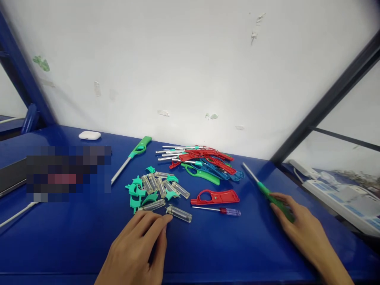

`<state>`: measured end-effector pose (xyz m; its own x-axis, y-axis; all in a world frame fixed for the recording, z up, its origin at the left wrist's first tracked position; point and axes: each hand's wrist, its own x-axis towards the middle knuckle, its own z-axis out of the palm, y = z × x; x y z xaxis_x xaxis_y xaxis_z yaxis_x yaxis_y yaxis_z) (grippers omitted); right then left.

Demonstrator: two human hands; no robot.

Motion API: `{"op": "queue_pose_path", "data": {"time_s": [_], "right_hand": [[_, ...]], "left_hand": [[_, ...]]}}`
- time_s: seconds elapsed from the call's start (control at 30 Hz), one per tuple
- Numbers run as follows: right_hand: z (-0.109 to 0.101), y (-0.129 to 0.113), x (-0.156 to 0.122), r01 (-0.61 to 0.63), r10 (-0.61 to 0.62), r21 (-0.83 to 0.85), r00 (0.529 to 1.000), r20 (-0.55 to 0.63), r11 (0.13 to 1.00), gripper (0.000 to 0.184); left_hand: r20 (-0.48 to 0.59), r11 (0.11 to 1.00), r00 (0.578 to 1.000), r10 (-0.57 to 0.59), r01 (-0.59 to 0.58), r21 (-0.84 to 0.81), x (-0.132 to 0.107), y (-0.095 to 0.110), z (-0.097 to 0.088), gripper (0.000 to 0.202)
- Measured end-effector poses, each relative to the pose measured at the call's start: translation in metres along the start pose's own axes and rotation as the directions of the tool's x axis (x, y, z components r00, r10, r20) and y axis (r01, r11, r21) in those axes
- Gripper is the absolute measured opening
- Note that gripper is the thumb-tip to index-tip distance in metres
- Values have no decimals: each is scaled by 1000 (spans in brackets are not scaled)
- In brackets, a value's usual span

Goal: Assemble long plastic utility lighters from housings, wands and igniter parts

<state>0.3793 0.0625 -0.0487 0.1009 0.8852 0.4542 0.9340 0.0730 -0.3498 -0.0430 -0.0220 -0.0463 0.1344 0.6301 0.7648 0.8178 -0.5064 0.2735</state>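
Beyond my left hand and to its left, a partly blurred dark object [13, 174] sits on the blue table [208, 249]; a small white case [90, 135] lies farther off, what it holds hidden. Straight beyond my left hand is a far lighter [132, 153], green handle pointing away and right.

Nearer, just past my left fingers, are curved teal pieces [135, 202] mixed with clear tanks [162, 188]; I cannot tell whether there is liquid inside. My left hand [135, 241] is loosely bent, gripping nothing that I can see, its index fingertip at the end of the nearest tank [181, 214], touching or just beside it.

Between my hands, farther forward, lie a red handle half [221, 196], a screwdriver [230, 211] close on its near side, and beyond both a pile of red, blue and green shells with metal tubes [204, 152].

My right hand [303, 227] is closed around the green handle of the held lighter [264, 189]. Its long axis runs from my palm forward and left, metal tip farthest from me, well apart from my left hand.
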Motion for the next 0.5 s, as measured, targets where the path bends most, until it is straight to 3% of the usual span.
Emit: {"op": "queue_pose_path", "data": {"time_s": [0.1,0.23,0.3,0.4,0.5], "right_hand": [[4,2,3,60,-60,10,998,32,998,46],[-1,-17,-2,177,-175,4,978,-114,984,39],[-2,-40,-9,245,-232,64,958,-169,967,29],[-1,-82,-16,385,-382,211,922,-58,899,18],[-1,-121,-7,450,-466,250,885,7,857,18]], "left_hand": [[12,1000,1000,0,0,13,-1,0,-1,24],[4,1000,1000,8,-8,30,-2,0,-2,25],[-1,999,1000,16,-16,32,-1,0,-3,25],[-9,999,1000,28,-28,39,1,0,-3,24],[-8,998,999,47,-46,37,4,-1,-3,25]]}}
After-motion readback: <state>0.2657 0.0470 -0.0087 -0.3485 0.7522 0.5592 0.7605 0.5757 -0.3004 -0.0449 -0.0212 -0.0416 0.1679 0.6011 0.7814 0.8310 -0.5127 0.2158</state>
